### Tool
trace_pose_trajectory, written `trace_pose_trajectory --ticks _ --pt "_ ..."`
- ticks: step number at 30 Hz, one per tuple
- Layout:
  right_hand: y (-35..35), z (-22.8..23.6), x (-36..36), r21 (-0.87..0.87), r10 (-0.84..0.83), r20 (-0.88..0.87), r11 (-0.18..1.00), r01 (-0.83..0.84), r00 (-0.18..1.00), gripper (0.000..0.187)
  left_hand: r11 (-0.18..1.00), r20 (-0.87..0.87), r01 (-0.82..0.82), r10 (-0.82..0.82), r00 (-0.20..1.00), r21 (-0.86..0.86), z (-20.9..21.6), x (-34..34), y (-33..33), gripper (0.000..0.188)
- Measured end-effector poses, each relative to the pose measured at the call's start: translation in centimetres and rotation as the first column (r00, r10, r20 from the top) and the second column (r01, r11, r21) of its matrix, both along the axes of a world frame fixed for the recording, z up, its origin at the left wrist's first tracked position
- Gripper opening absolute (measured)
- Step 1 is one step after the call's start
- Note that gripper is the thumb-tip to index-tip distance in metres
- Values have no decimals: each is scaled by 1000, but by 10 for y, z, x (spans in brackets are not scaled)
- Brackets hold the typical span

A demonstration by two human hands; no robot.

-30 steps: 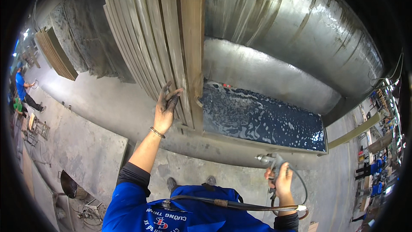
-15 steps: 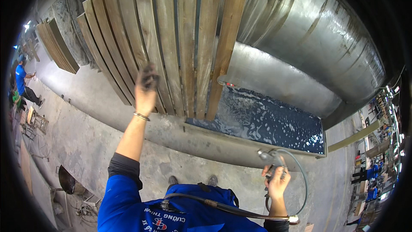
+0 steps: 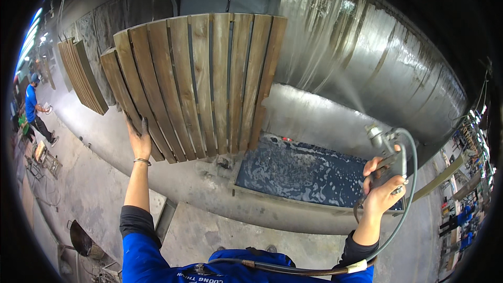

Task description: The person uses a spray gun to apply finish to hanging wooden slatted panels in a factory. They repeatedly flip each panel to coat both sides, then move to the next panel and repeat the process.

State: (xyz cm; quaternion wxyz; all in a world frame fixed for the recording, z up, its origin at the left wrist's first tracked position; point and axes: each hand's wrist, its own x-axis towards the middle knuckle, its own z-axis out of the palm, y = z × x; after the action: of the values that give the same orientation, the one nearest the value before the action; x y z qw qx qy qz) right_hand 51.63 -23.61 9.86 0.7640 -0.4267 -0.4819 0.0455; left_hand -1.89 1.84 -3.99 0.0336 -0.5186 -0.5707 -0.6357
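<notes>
A slatted wooden panel (image 3: 200, 84) hangs upright in front of me, its narrow brown boards set side by side with gaps between. My left hand (image 3: 139, 144) grips the panel's lower left edge, its dark-stained thumb on the near face and its fingers partly hidden by the wood. On the right, my right hand (image 3: 383, 193) is closed around a metal spray gun (image 3: 381, 141), raised over the edge of a trough. A pale cone of mist leaves its nozzle toward the metal wall. A grey hose (image 3: 413, 178) loops down from the gun.
Foamy dark liquid fills the trough (image 3: 309, 195) below a stained, curved metal wall (image 3: 361, 36). Another stack of boards (image 3: 84, 76) hangs at left. Beyond it a person in blue (image 3: 34, 106) stands. A dark pan-like vessel (image 3: 81, 238) sits at lower left.
My left hand has moved left and down from the panel's face to its edge. The panel appears turned and farther off. My right hand has raised the spray gun, and mist now shows.
</notes>
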Motion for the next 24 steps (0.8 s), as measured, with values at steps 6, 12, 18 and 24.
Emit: trace_pose_trajectory --ticks 6,12,18,24 --pt "34 -15 -16 -47 125 55 991 -122 991 70 998 -41 -59 58 997 -8 19 -29 -7 75" --pt "59 -102 -21 -495 247 69 849 -182 967 32 999 -11 -36 36 999 12 20 -44 -13 75" --pt "42 -105 -18 -675 303 47 712 -194 952 32 999 99 -14 9 995 49 27 -69 -8 76" --pt "28 -9 -30 -102 116 209 990 -96 971 77 999 253 11 -21 967 43 47 -102 11 71"
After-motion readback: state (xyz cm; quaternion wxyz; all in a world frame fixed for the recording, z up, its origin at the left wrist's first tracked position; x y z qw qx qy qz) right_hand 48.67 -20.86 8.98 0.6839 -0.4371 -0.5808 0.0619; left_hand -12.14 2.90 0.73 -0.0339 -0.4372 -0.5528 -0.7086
